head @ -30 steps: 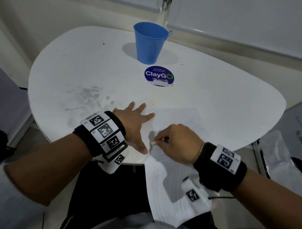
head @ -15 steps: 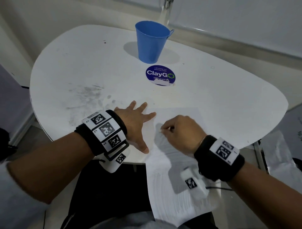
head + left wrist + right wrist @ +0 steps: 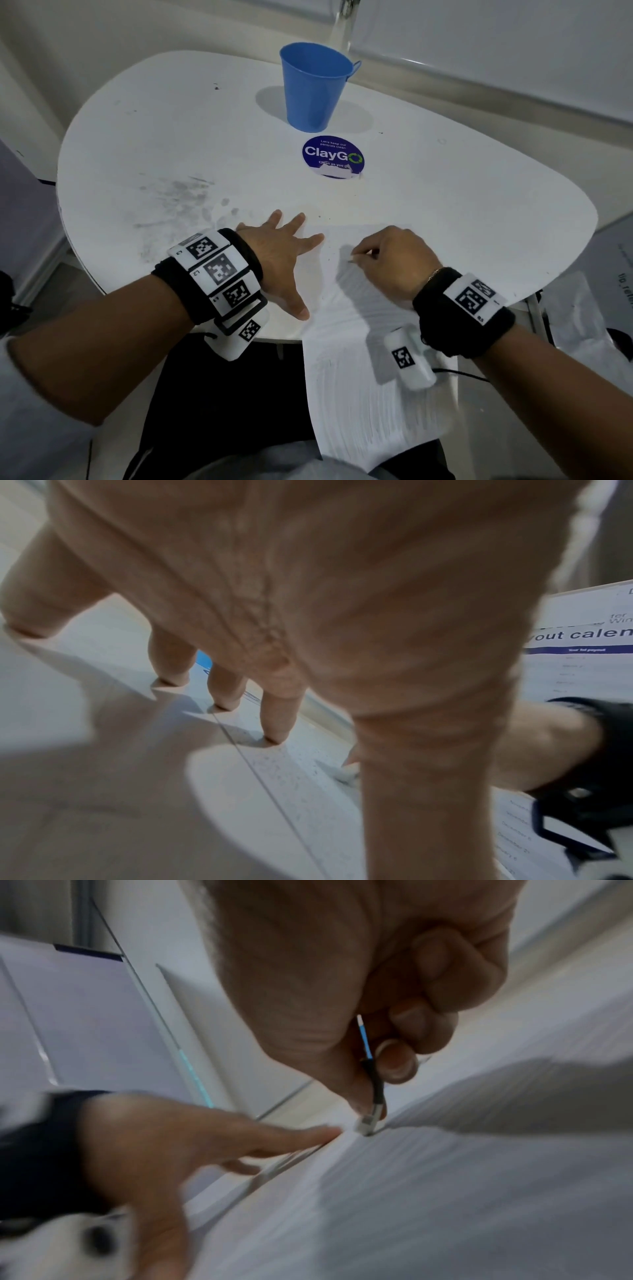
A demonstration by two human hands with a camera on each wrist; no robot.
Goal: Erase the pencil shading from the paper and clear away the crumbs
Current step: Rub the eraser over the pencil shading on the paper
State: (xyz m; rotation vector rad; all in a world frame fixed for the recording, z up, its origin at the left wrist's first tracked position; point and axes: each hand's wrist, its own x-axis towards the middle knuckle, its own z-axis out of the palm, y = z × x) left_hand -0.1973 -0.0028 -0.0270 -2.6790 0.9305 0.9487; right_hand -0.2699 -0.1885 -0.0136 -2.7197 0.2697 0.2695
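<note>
White pencil-shaded paper sheet [image 3: 346,342] lying over the near edge of the white oval table [image 3: 171,144], right hand [image 3: 394,263] pinching a thin black-and-blue eraser pencil [image 3: 371,1085] tip-down on it, left hand [image 3: 281,260] pressing flat with fingers spread beside it, round blue sticker [image 3: 333,157] reading "ClayGo", blue tapered cup [image 3: 315,85] standing beyond.

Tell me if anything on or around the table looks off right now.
Two things. The paper hangs well past the table's near edge, toward the lap, held only by the left hand flat near its left edge. Grey smudges mark the tabletop left of that hand. The right hand pinches the pencil-end eraser on the sheet.
</note>
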